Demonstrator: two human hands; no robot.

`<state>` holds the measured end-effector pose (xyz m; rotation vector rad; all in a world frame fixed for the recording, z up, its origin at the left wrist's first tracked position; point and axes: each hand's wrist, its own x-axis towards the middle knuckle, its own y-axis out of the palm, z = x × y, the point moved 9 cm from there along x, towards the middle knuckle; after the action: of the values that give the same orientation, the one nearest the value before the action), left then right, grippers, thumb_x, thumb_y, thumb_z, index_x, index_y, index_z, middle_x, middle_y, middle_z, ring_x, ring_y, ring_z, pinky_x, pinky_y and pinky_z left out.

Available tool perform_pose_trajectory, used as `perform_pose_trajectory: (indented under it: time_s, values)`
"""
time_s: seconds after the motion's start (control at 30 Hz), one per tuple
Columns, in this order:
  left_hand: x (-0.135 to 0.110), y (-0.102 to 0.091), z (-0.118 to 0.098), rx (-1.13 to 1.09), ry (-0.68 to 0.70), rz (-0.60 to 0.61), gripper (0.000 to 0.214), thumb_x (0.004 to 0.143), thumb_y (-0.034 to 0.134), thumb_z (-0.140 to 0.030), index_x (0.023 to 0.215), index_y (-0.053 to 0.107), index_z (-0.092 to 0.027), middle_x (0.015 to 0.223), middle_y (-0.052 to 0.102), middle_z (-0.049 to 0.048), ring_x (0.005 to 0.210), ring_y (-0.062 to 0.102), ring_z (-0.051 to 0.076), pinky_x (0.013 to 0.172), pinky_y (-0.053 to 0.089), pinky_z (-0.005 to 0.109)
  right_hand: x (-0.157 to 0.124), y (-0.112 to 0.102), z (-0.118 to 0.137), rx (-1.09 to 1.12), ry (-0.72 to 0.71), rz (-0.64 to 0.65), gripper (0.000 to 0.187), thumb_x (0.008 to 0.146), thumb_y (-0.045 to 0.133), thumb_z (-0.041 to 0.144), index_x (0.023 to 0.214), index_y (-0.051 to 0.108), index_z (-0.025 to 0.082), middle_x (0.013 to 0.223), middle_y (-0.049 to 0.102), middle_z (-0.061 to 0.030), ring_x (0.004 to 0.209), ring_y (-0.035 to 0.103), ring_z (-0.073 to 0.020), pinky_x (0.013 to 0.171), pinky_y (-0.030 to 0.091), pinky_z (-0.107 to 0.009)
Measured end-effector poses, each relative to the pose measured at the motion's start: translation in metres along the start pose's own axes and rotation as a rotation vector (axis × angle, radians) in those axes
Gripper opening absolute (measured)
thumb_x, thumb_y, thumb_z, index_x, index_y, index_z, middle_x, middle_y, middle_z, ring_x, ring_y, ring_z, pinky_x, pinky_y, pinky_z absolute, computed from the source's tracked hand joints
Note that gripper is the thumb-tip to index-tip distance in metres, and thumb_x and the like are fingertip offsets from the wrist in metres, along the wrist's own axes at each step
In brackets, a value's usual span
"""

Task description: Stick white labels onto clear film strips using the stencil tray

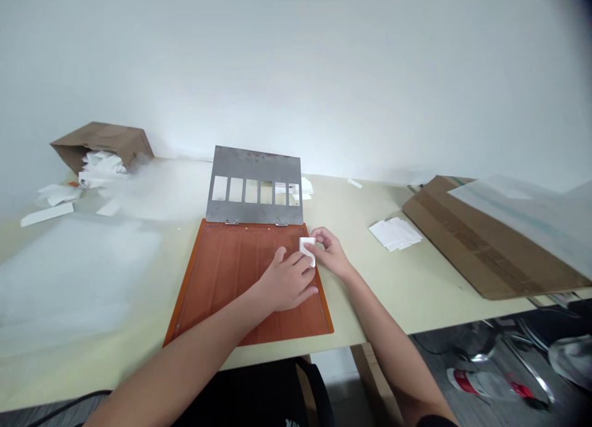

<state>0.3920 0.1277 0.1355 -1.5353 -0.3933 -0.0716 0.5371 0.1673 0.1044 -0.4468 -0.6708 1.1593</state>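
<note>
An orange-brown grooved board (222,279) lies on the table in front of me, with a grey metal plate (254,168) hinged at its far edge and tilted up; the plate has a row of rectangular windows. Both hands meet at the board's right side on a small white piece (308,249). My left hand (284,282) rests on the board with its fingers curled against the piece. My right hand (328,249) pinches the piece from the right.
A stack of white pieces (395,233) lies right of the board. Flat brown cardboard (481,242) under clear sheets fills the right. A tipped brown paper bag (104,140) spills white scraps at far left. Translucent plastic sheets (69,267) cover the left table.
</note>
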Motion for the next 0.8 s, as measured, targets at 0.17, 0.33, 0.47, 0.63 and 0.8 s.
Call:
perform_pose_trajectory:
  time_s: [0.17, 0.33, 0.47, 0.63, 0.8]
  values:
    - [0.002, -0.017, 0.007, 0.024, 0.025, -0.127, 0.037, 0.101, 0.040, -0.045, 0.107, 0.063, -0.018, 0.125, 0.060, 0.0080, 0.112, 0.049, 0.023, 0.089, 0.027, 0.047, 0.011, -0.080, -0.054, -0.114, 0.166, -0.186, 0.055, 0.084, 0.050, 0.062, 0.115, 0.059, 0.018, 0.074, 0.061, -0.0040, 0.067, 0.056, -0.0186, 0.068, 0.047, -0.034]
    - [0.005, -0.033, 0.016, 0.015, -0.026, -0.150, 0.041, 0.102, 0.035, -0.048, 0.115, 0.063, -0.020, 0.130, 0.059, 0.0079, 0.116, 0.048, 0.024, 0.089, 0.028, 0.047, -0.002, -0.175, -0.103, -0.404, 0.394, -0.386, 0.031, 0.074, 0.064, 0.037, 0.099, 0.073, 0.020, 0.100, 0.068, -0.0164, 0.112, 0.052, -0.0430, 0.101, 0.014, -0.072]
    - [0.001, -0.050, 0.025, -0.027, -0.080, -0.168, 0.043, 0.101, 0.035, -0.050, 0.124, 0.059, -0.023, 0.135, 0.057, 0.0072, 0.120, 0.048, 0.023, 0.091, 0.030, 0.046, -0.007, -0.190, -0.097, -0.477, 0.430, -0.535, 0.047, 0.076, 0.061, 0.036, 0.118, 0.068, 0.018, 0.136, 0.054, -0.0230, 0.133, 0.035, -0.0474, 0.104, 0.007, -0.072]
    - [-0.007, -0.077, 0.023, -0.025, -0.140, -0.258, 0.055, 0.102, 0.025, -0.053, 0.144, 0.044, -0.024, 0.154, 0.040, 0.0057, 0.137, 0.037, 0.023, 0.098, 0.033, 0.045, 0.011, -0.087, -0.011, 0.070, 0.187, -0.468, 0.074, 0.085, 0.043, 0.066, 0.139, 0.052, 0.015, 0.131, 0.058, -0.0221, 0.117, 0.057, -0.0361, 0.096, 0.044, -0.057]
    - [-0.026, -0.107, 0.028, 0.122, -0.108, -0.337, 0.061, 0.099, 0.029, -0.058, 0.153, 0.036, -0.030, 0.162, 0.025, 0.0024, 0.149, 0.020, 0.026, 0.112, 0.026, 0.046, 0.007, 0.047, 0.150, 0.629, -0.049, 0.025, 0.057, 0.097, 0.026, 0.064, 0.141, 0.051, 0.040, 0.119, 0.067, -0.0078, 0.113, 0.063, -0.0305, 0.087, 0.053, -0.051]
